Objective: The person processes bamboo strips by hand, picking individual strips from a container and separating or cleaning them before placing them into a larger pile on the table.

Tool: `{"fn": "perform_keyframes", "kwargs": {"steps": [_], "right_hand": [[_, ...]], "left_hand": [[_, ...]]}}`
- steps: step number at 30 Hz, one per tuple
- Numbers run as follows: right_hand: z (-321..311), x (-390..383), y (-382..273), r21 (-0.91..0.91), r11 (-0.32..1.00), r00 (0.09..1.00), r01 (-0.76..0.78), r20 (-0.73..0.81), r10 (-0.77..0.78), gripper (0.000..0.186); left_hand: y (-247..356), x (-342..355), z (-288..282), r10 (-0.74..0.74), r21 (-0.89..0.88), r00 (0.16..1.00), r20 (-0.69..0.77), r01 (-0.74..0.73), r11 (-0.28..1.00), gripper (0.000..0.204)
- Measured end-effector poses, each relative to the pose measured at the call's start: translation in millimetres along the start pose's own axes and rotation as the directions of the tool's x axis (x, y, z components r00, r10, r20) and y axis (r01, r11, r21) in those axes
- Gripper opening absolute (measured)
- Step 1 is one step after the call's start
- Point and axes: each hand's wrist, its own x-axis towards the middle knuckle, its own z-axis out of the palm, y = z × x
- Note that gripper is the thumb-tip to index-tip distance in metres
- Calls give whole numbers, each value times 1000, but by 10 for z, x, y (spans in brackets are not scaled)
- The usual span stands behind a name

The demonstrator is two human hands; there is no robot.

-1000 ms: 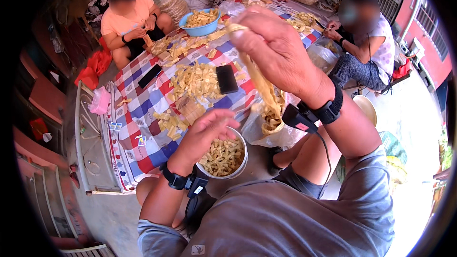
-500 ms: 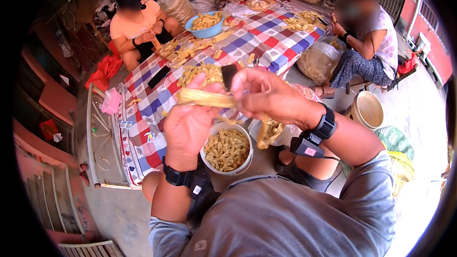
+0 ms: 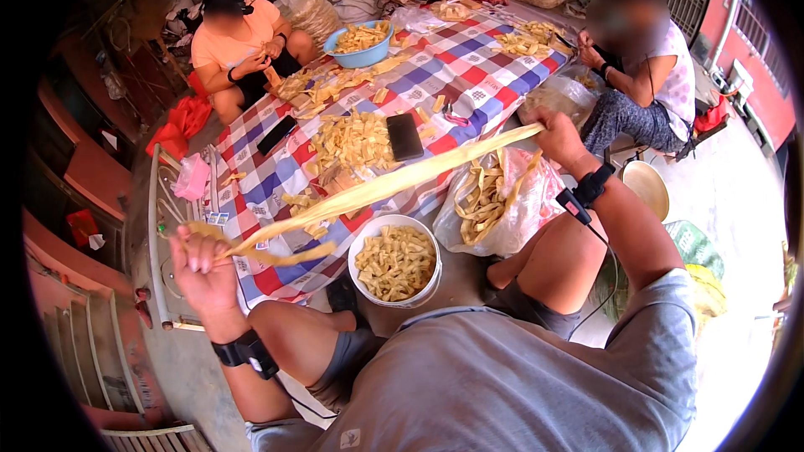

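Note:
A long, flat, pale-yellow strip [image 3: 402,177] is stretched taut across in front of me, rising toward the right. My right hand [image 3: 563,141] pinches its upper end, out past the table edge. At the lower left, my left hand [image 3: 201,272] has its fingers curled round the other end, where a loose tail hangs off. Beneath the strip, between my knees, stands a white bucket [image 3: 425,291] holding many short folded yellow pieces [image 3: 394,261]. A clear plastic bag [image 3: 529,219] with more long strips [image 3: 481,205] lies by my right knee.
A checked cloth [image 3: 469,75] covers the low table, which bears a heap of short pieces [image 3: 352,142], two dark phones [image 3: 405,136], pliers [image 3: 455,115] and a blue basin [image 3: 367,59]. Several people sit around it. A pale bucket [image 3: 646,191] stands at right.
My hands have moved wide apart, left hand to the lower left, right hand to the upper right. The strip, earlier a short folded band between them, is now drawn out long.

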Motion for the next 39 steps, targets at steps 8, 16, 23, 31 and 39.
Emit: {"fn": "perform_keyframes", "kwargs": {"steps": [8,16,23,31,39], "right_hand": [[22,23,-76,169,917,876,-362,398,273,21],[-1182,997,-1033,761,553,940,340,-296,-171,23],[-1709,1148,-1536,28,730,673,683,-410,-615,18],[-1426,1225,-1005,724,628,952,284,-290,-95,22],[-768,1067,-736,689,724,999,-12,-26,42,12]], "left_hand": [[526,-289,-166,111,42,994,16,-112,993,30],[620,-511,-842,210,111,878,-429,-179,978,29],[656,-622,-1299,193,117,781,-594,-154,981,21],[847,-882,-1822,334,262,660,-673,-210,942,16],[607,-890,-1170,413,387,712,-568,-212,897,40]]}}
